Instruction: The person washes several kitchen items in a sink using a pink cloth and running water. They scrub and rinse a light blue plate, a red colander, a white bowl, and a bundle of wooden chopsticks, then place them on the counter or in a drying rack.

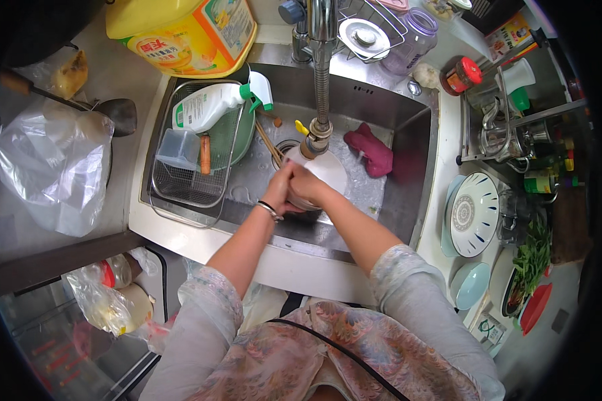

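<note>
Under the faucet head (pixel 320 133), a white bowl (pixel 334 173) is held low in the steel sink (pixel 411 130). My left hand (pixel 278 188) grips its near left side, with fingertips showing below the rim. Against it, my right hand (pixel 307 186) lies over the bowl's near edge; its fingers are blurred and partly hidden, so its grip is unclear. Wooden chopsticks (pixel 267 143) lean by the drain, just left of the bowl. A wet dark pink cloth (pixel 370 150) lies on the sink floor to the right.
At the sink's left, a wire mesh basket (pixel 188 193) holds a white spray bottle (pixel 208 108), a clear plastic box (pixel 179 149) and a wooden-handled tool (pixel 205 154). A green basin (pixel 243 138) sits beneath. A yellow detergent jug (pixel 180 37) stands behind. Bowls (pixel 474 215) occupy the right counter.
</note>
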`<act>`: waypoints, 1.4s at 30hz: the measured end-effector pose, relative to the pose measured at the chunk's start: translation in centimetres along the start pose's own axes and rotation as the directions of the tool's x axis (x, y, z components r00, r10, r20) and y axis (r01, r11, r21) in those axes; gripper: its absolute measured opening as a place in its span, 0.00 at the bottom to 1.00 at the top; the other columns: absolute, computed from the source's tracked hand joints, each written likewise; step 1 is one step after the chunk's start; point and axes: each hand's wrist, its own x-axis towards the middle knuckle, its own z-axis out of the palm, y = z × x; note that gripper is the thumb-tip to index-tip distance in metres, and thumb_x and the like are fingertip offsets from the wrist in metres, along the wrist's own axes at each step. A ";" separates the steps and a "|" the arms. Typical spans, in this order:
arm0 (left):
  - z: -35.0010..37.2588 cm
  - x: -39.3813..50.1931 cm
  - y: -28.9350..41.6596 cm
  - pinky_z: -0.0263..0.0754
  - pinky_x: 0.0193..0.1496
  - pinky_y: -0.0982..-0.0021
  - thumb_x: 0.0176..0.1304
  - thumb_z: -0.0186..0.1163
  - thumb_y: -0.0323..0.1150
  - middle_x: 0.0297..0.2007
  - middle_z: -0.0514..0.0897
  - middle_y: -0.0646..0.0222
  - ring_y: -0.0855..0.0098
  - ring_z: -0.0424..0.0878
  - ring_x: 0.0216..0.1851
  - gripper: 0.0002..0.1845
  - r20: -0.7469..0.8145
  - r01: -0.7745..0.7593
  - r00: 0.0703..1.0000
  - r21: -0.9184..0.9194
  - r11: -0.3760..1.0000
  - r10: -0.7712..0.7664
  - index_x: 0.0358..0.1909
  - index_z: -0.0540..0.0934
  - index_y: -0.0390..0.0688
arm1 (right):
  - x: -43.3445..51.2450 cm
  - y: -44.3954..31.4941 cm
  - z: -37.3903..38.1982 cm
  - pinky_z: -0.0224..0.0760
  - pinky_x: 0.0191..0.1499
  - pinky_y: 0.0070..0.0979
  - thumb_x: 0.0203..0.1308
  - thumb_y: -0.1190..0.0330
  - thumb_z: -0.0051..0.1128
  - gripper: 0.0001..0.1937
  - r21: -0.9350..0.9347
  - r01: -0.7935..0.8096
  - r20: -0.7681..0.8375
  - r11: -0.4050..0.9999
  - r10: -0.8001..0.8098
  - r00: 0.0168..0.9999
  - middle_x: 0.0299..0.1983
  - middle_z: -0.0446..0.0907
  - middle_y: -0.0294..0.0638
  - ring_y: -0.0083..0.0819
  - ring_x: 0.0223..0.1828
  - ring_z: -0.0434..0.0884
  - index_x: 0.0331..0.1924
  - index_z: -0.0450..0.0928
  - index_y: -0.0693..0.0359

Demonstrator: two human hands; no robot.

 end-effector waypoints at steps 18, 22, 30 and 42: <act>-2.1 2.5 1.6 0.70 0.50 0.43 0.60 0.48 0.39 0.49 0.75 0.54 0.53 0.75 0.49 0.26 0.164 -0.056 0.983 -0.166 0.985 0.084 0.58 0.62 0.36 | -1.9 1.3 -7.2 0.66 0.50 0.46 0.45 0.77 0.50 0.23 -0.574 -0.154 -0.673 0.805 -0.356 0.649 0.46 0.73 0.51 0.47 0.48 0.73 0.51 0.67 0.63; -0.5 6.9 -0.9 0.66 0.57 0.53 0.55 0.48 0.26 0.47 0.76 0.52 0.54 0.75 0.49 0.22 0.160 -0.134 0.958 -0.478 0.868 0.236 0.53 0.66 0.30 | -3.2 0.7 -9.1 0.80 0.28 0.39 0.47 0.82 0.43 0.27 0.246 -0.393 -0.325 0.886 0.458 0.828 0.45 0.73 0.49 0.46 0.42 0.78 0.56 0.61 0.62; 1.6 2.4 4.3 0.64 0.55 0.71 0.52 0.58 0.30 0.49 0.74 0.57 0.66 0.72 0.51 0.27 -0.060 -0.707 0.706 -0.105 0.699 0.706 0.55 0.66 0.33 | -1.6 2.8 -4.4 0.78 0.38 0.41 0.55 0.77 0.43 0.19 0.924 -0.264 0.126 0.278 0.430 0.894 0.44 0.75 0.54 0.48 0.40 0.80 0.53 0.64 0.70; -1.2 -0.6 3.3 0.66 0.55 0.53 0.68 0.35 0.52 0.55 0.72 0.64 0.62 0.69 0.56 0.26 0.282 -0.002 0.954 -0.321 0.947 0.097 0.59 0.65 0.46 | -7.4 -2.8 -6.8 0.78 0.31 0.46 0.50 0.79 0.38 0.22 0.546 -0.470 -0.018 0.693 0.571 0.821 0.34 0.75 0.63 0.55 0.32 0.80 0.52 0.56 0.73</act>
